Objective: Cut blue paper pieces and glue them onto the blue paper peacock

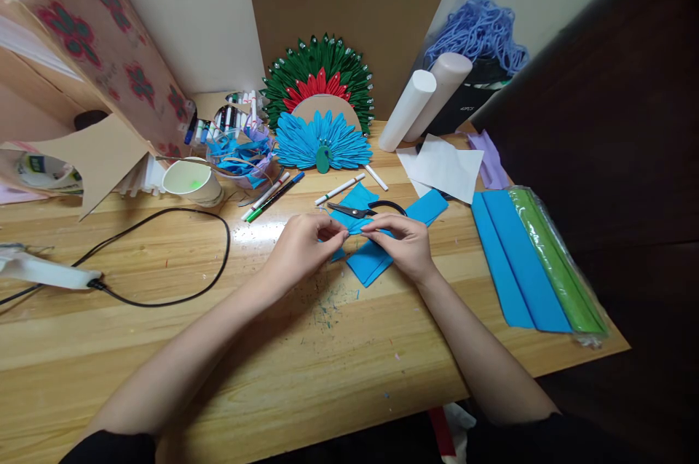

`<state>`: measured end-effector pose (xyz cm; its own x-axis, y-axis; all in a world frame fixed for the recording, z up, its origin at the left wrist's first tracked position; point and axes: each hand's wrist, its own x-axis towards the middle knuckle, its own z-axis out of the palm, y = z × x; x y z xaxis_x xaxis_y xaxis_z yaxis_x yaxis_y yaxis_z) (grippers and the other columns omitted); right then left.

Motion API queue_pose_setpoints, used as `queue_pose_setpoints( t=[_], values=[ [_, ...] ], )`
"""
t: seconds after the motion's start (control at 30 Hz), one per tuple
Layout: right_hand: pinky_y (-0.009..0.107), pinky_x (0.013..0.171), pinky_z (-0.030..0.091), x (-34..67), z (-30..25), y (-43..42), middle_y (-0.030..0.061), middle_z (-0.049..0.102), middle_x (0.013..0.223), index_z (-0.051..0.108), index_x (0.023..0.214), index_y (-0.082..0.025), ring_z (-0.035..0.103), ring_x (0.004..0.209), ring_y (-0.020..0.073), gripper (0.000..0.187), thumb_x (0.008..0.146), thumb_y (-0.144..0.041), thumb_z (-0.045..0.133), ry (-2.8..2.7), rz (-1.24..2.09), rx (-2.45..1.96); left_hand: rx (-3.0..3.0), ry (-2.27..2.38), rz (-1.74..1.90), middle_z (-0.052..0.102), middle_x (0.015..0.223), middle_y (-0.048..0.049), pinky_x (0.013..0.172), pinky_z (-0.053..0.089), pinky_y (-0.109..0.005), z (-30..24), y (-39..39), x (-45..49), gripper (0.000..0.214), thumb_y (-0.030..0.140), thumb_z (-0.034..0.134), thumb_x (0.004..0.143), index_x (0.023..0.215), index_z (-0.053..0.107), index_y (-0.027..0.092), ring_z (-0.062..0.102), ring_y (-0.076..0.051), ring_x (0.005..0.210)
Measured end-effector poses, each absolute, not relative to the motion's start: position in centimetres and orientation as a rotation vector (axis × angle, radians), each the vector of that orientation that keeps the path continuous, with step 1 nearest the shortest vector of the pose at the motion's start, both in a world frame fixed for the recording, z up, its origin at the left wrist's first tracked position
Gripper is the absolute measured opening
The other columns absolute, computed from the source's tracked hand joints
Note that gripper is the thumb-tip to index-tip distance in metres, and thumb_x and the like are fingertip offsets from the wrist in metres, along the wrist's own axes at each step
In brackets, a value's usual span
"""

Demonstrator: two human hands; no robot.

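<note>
My left hand (306, 244) and my right hand (403, 242) meet over the middle of the wooden table (338, 347). Both pinch a small piece of blue paper (354, 225) between their fingertips. Under my right hand lie more cut blue paper pieces (371, 261). Black-handled scissors (363, 210) rest shut just beyond my fingers, on top of the blue pieces. A blue paper peacock fan (322, 142) stands behind them, in front of a green and red paper fan (320, 78).
Marker pens (273, 196) and a white paper cup (192, 180) lie to the left. A black cable (164, 260) loops there from a glue gun (44, 271). Folded blue and green paper sheets (524, 260) sit at right, near white sheets (445, 169) and white rolls (418, 107).
</note>
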<state>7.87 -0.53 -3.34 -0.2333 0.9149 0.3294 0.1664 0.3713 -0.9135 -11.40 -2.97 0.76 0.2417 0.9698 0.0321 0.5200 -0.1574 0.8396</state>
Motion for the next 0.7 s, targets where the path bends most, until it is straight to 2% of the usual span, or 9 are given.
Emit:
queue_pose_setpoints(
  t=[0.2, 0.47, 0.7],
  values=[
    [0.034, 0.073, 0.050, 7.71, -3.18, -0.53, 0.0031, 0.070, 0.077, 0.073, 0.078, -0.025, 0.062, 0.076, 0.0185, 0.009, 0.069, -0.022, 0.073, -1.734, 0.957, -0.922, 1.801, 1.383, 0.809, 0.071, 0.074, -0.0035, 0.060, 0.047, -0.023, 0.96, -3.16, -11.15, 0.014, 0.021, 0.057, 0.078, 0.075, 0.069, 0.016, 0.064, -0.014, 0.064],
    [0.031, 0.067, 0.049, 7.67, -3.25, -0.74, 0.0023, 0.068, 0.074, 0.073, 0.076, -0.025, 0.061, 0.071, 0.0167, 0.007, 0.074, -0.019, 0.068, -1.725, 0.923, -0.922, 1.839, 1.362, 0.806, 0.071, 0.072, -0.0020, 0.058, 0.045, -0.021, 1.21, -3.29, -11.08, 0.012, 0.018, 0.058, 0.077, 0.076, 0.070, 0.017, 0.063, -0.013, 0.062],
    [0.033, 0.072, 0.050, 7.39, -2.92, -1.01, 0.0023, 0.069, 0.073, 0.073, 0.072, -0.024, 0.063, 0.074, 0.0185, 0.008, 0.073, -0.018, 0.068, -1.733, 0.800, -0.992, 1.874, 1.372, 0.834, 0.071, 0.073, -0.0025, 0.059, 0.045, -0.022, 1.16, -3.36, -11.01, 0.012, 0.016, 0.057, 0.078, 0.076, 0.069, 0.016, 0.063, -0.013, 0.064]
  ],
)
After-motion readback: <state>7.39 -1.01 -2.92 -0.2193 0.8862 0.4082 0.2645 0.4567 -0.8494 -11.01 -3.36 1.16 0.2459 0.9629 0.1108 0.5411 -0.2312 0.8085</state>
